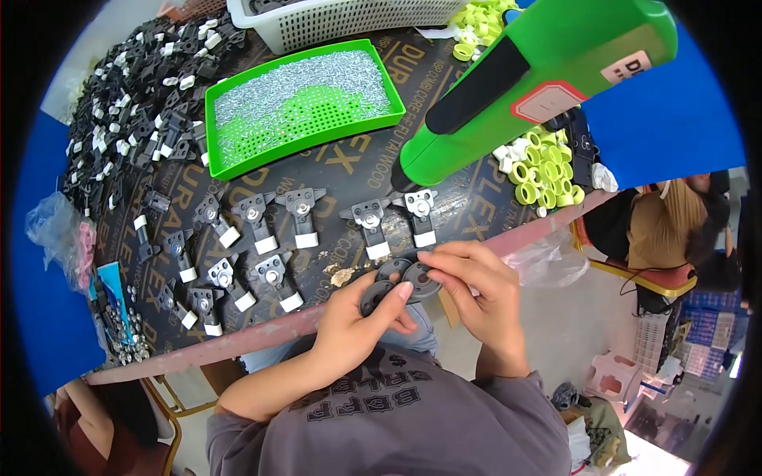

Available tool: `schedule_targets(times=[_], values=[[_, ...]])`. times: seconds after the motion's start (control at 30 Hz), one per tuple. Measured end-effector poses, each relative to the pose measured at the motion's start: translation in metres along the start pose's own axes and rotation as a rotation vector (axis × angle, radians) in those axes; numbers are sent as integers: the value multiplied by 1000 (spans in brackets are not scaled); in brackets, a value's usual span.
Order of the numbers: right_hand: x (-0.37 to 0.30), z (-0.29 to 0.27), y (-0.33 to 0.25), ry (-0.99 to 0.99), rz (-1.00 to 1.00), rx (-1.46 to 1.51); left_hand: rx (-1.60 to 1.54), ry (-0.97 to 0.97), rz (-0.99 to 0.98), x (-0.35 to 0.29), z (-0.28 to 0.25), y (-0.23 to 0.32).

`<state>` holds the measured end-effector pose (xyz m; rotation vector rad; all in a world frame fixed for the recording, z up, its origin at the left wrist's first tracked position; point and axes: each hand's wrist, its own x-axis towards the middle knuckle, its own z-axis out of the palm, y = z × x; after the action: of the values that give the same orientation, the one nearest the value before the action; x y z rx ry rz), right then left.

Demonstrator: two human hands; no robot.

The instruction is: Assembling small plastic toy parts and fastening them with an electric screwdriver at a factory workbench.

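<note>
Close to the table's near edge, both of my hands are closed on flat dark grey wheel-like discs (394, 270) with holes in their middles. My left hand (357, 313) grips them between thumb and fingers. Its thumb lies across the lowest disc (375, 297). My right hand (482, 292) pinches the rightmost disc (423, 279) at its upper edge. The discs overlap, so I cannot tell whether they are joined. Just beyond stand two black brackets with white ends, one bracket (371, 228) nearer my left hand and another bracket (420, 216) to its right.
More black brackets (274, 282) lie in rows at left, before a large heap of black and white parts (131, 111). A green tray (309, 144) holds small metal screws. A large green tool (492, 99) rises at right, beside yellow-green rings (548, 166). A grey basket (349, 28) stands behind.
</note>
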<state>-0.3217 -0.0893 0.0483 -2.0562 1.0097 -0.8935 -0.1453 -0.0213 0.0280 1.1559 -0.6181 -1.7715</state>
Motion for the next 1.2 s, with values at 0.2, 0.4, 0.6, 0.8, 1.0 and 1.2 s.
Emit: schedule_targets(times=[0.2, 0.4, 0.6, 0.8, 1.0, 1.2], values=[[-5, -3, -7, -62, -116, -135, -26, 144, 67, 3, 11, -4], [5, -10, -1, -122, -186, -235, 74, 115, 119, 2, 6, -13], [43, -22, 36, -135, -170, -306, 82, 49, 109, 1, 3, -9], [60, -22, 37, -304, -161, -324, 94, 6, 104, 1, -1, -9], [58, -23, 50, -358, -67, -292, 55, -36, 82, 1, -4, -8], [39, -19, 24, -45, -47, 15, -141, -58, -42, -5, -14, 3]])
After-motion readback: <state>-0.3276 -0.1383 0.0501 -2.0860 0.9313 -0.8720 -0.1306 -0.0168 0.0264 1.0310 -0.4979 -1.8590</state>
